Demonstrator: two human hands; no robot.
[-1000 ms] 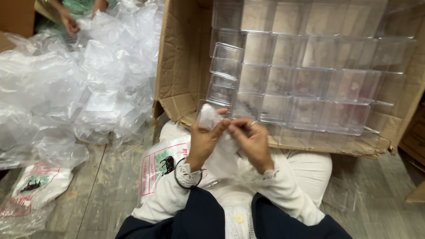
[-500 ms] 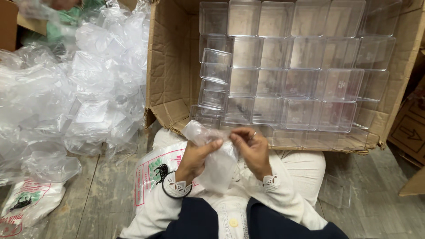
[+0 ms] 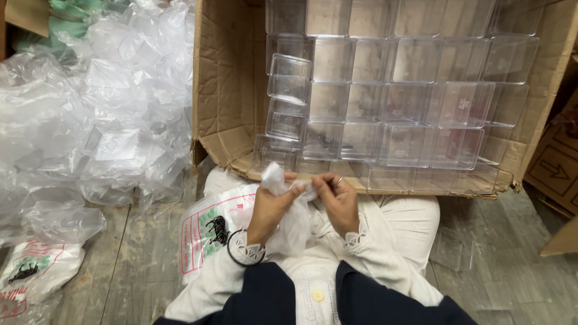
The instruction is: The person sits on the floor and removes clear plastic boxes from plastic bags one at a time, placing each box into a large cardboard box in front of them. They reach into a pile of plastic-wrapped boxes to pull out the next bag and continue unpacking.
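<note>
My left hand and my right hand meet over my lap, both pinching a thin clear plastic bag that hangs crumpled between them. The left hand grips the bag's bunched upper end; the right hand's fingertips hold its edge near the top. Whether anything is inside the bag is hard to tell. Just beyond my hands stands an open cardboard box lying on its side, packed with rows of clear plastic containers.
A large heap of empty clear plastic bags covers the floor at left. A printed white bag lies by my left knee, another printed bag at far left. More cardboard boxes stand at right. Wooden floor below.
My hands have drawn lower and closer to my lap with the bag. The bag's raised end has come down and now hangs bunched between both hands.
</note>
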